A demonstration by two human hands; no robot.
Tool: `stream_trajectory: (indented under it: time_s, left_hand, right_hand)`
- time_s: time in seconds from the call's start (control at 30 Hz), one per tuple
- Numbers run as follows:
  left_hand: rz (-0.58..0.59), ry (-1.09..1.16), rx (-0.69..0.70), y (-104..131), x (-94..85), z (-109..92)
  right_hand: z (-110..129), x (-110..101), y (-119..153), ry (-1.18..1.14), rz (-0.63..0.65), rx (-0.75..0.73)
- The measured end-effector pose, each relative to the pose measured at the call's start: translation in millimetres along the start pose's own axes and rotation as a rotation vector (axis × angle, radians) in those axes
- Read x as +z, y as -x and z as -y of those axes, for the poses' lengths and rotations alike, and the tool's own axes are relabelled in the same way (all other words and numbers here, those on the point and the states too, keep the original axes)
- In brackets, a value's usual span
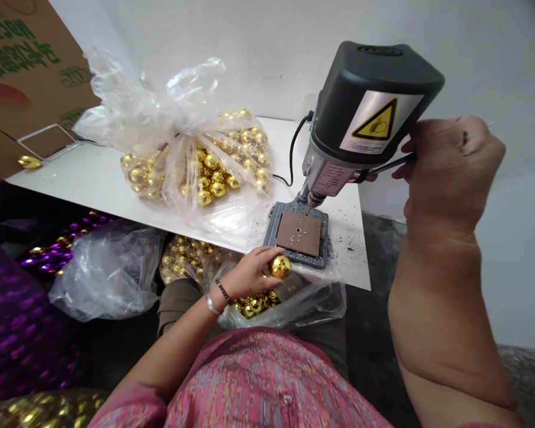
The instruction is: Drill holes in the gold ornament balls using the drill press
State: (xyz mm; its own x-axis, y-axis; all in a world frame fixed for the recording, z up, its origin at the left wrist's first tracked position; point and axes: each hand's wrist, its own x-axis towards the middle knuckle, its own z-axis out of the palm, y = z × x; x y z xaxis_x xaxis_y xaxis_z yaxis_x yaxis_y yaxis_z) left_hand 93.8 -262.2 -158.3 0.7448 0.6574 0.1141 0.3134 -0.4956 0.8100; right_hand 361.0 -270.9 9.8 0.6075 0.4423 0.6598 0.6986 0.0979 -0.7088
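Note:
Between thumb and fingers, my left hand [254, 270] grips a shiny gold ball [280, 267], just in front of the drill press base [274, 223]. My right hand [450, 160] is closed around the feed lever [395, 163] on the side of the bench drill press [374, 89]. The drill bit [310, 209] points down over a brown square pad [299, 233] that has a small hole in it. Below my left hand, an open clear bag [312, 309] with more gold balls [254, 305] rests on my lap.
A large clear bag [178, 142] of gold balls stands on the white table [93, 184]. Dark shavings lie around the drill base. A cardboard box [31, 77] and a lone gold ball [29, 161] are at left. Bags of purple balls [22, 333] sit below the table.

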Motion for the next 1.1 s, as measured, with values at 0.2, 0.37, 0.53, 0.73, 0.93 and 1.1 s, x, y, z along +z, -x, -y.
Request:
stream_trajectory:
  time_s: [0.2, 0.37, 0.53, 0.73, 0.93, 1.1]
  left_hand:
    - [-0.316, -0.04, -0.162, 12.7, -48.0, 20.3]
    - [-0.686, -0.221, -0.418, -44.5, -117.7, 54.8]
    - [-0.604, -0.363, -0.576, -82.7, -151.6, 88.4]
    - [-0.539, -0.374, -0.614, -74.9, -142.7, 94.2]
    - [-0.506, 0.45, -0.319, -39.0, -106.2, 37.1]
    - [-0.14, 1.03, -0.339, -21.9, -45.2, -3.5]
  right_hand:
    - [13.3, 2.9, 3.6, -0.074, -0.045, 0.161]
    - [9.6, 1.8, 3.2, -0.093, -0.036, 0.121]
    - [9.1, 1.3, 4.3, -0.09, -0.045, 0.122]
    - [9.1, 1.5, 7.0, -0.119, -0.053, 0.117]
    - [5.5, 3.1, 9.1, -0.093, -0.079, 0.114]
    - [3.3, 3.2, 11.0, -0.113, -0.083, 0.064]
